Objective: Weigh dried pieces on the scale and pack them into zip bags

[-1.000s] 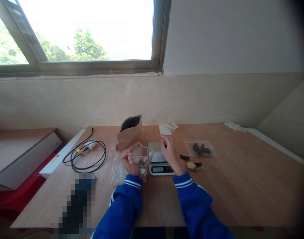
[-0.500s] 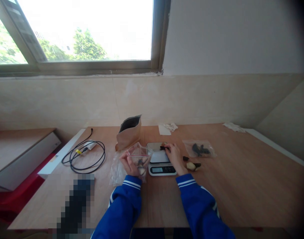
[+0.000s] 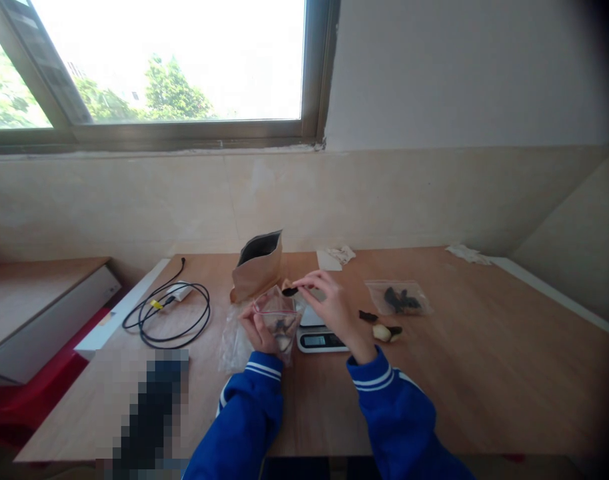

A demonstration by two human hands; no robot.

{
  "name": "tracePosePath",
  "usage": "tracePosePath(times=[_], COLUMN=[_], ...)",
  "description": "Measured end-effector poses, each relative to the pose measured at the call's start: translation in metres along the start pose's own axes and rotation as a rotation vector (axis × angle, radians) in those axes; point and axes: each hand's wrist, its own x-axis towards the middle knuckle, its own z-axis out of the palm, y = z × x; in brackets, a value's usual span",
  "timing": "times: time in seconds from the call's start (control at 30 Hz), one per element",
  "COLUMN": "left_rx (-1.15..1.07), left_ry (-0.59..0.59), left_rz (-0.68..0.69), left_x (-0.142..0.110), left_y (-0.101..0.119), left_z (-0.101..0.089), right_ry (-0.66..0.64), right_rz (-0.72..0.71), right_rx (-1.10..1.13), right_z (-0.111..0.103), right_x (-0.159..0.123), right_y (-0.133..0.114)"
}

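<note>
My left hand (image 3: 258, 331) is closed on a clear zip bag (image 3: 283, 327) with a red seal line; its mouth is spread and a few dark pieces lie inside. Pinched in the fingertips of my right hand (image 3: 329, 303) is a dark dried piece with a tan part (image 3: 288, 289), held just above the bag's mouth. It looks like dried mushroom, though I cannot be sure. Under my right hand stands a white kitchen scale (image 3: 320, 341), its plate partly hidden. Right of the scale lie a dark piece (image 3: 368, 316) and a pale piece with a dark end (image 3: 383, 333).
Behind the bag stands an open brown paper pouch (image 3: 258, 272). A sealed clear bag with dark pieces (image 3: 402, 300) lies to the right. Crumpled tissue (image 3: 342, 255) is at the back. A coiled black cable (image 3: 208, 313) and a pixelated dark object (image 3: 157, 407) lie on the left.
My right hand has lifted the dark piece off the scale's plate and carried it left to above the zip bag's mouth. My left hand keeps its place on the bag.
</note>
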Motion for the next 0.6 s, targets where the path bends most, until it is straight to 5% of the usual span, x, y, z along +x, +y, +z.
tracePosePath(times=[0.17, 0.43, 0.6], left_rx=[-0.043, -0.036, 0.014], left_ry=[0.036, 0.087, 0.063], left_rz=[-0.013, -0.055, 0.010], left_x=[0.000, 0.004, 0.000], left_y=[-0.003, -0.014, -0.008], left_z=[0.000, -0.001, -0.004], right_ry=[-0.100, -0.014, -0.178], right_rz=[-0.026, 0.201, 0.377], right_rx=[0.030, 0.025, 0.121], right_z=[0.012, 0.011, 0.026], right_x=[-0.007, -0.032, -0.055], right_y=[-0.006, 0.016, 0.015])
